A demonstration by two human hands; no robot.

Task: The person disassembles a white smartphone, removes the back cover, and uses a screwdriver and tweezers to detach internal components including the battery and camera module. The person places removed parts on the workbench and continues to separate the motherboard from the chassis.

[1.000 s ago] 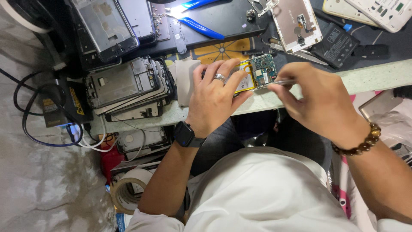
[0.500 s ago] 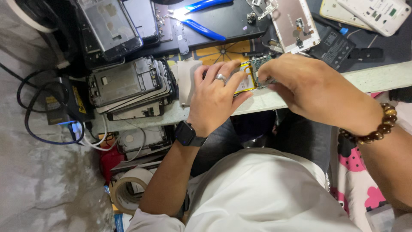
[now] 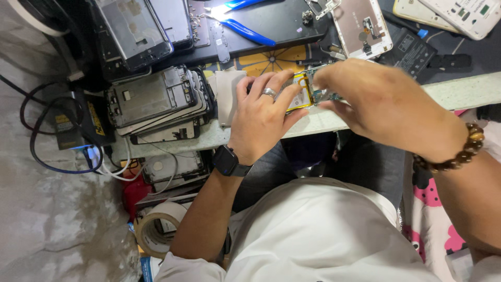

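1. Nearest the camera, below the desk's front edge, a roll of pale tape (image 3: 156,230) sits low beside the person's white shirt, out of the way of the work.
2. At the front edge of the pale stone desk (image 3: 459,89), the left hand (image 3: 261,117), ringed and wearing a black watch, curls around an opened phone with a yellow-edged battery and bare green circuit board (image 3: 305,91), thumb and fingers bracing it, probably so it stays steady.
3. The right hand (image 3: 381,102), with a brown bead bracelet, pinches down on the board end; fingers nearly closed. Whether it grips a small tool I cannot tell.
4. Left of the hands, a stack of stripped grey phone frames (image 3: 154,102) hangs slightly over the desk edge, apparently piled to spare room.
5. Farther back, blue-handled cutters (image 3: 245,28) lie on a black mat (image 3: 282,18), within reach.
6. Beside them, a pale pink phone back cover (image 3: 362,26) lies inside up.
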